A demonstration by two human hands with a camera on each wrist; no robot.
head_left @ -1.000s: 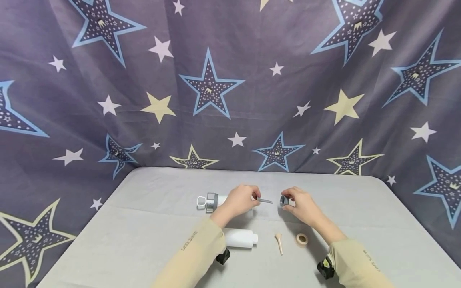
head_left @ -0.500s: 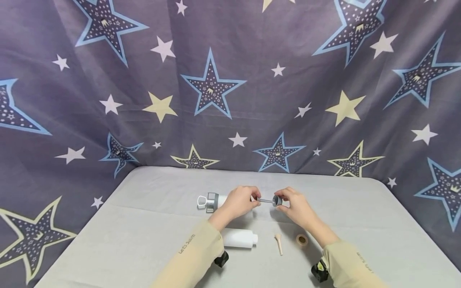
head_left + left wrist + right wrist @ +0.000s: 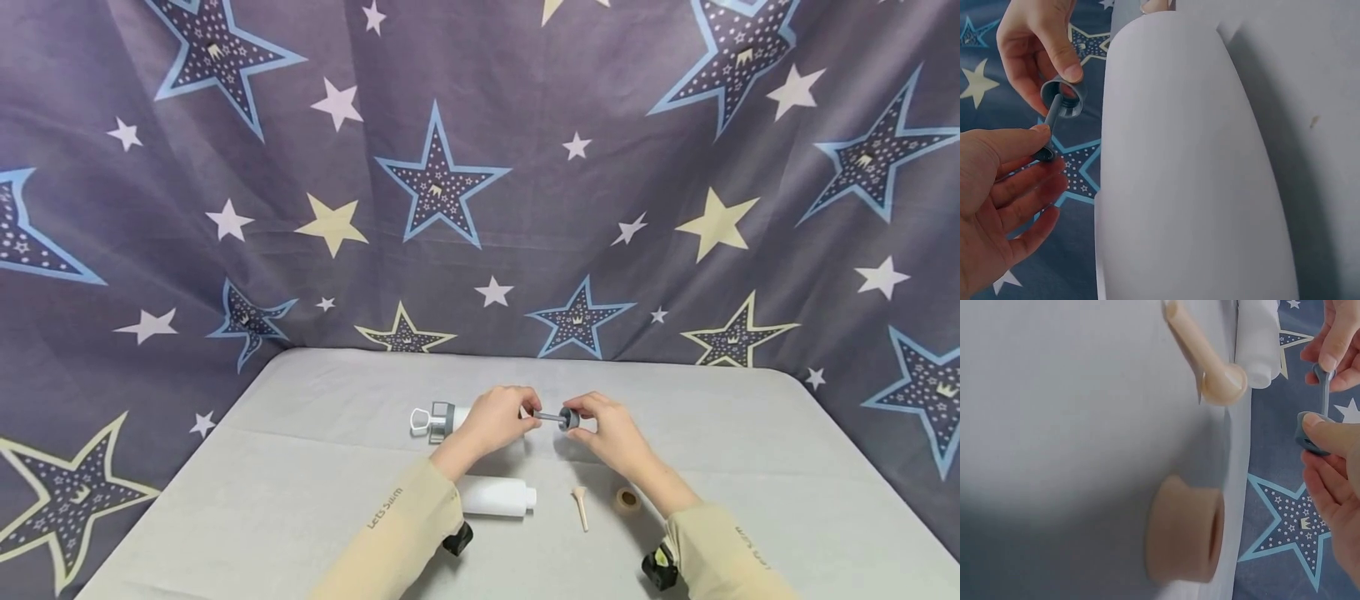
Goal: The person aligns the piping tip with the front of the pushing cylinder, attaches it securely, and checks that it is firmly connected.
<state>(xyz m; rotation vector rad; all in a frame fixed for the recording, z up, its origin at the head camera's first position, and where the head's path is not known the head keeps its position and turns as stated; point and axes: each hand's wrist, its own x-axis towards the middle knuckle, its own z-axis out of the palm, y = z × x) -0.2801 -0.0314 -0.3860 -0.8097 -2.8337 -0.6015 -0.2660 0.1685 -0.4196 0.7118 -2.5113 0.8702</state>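
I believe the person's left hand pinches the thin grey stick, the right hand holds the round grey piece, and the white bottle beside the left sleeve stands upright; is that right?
Not quite: the white bottle beside the left sleeve lies on its side, as the head view shows. The left hand does pinch the thin grey stick, and the right hand holds the round grey piece.

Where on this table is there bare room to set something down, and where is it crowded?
Bare: the table left of the white handle and left sleeve, and right of the right sleeve. Crowded: the middle, with the white bottle, beige stick and ring, and the left hand and right hand just beyond.
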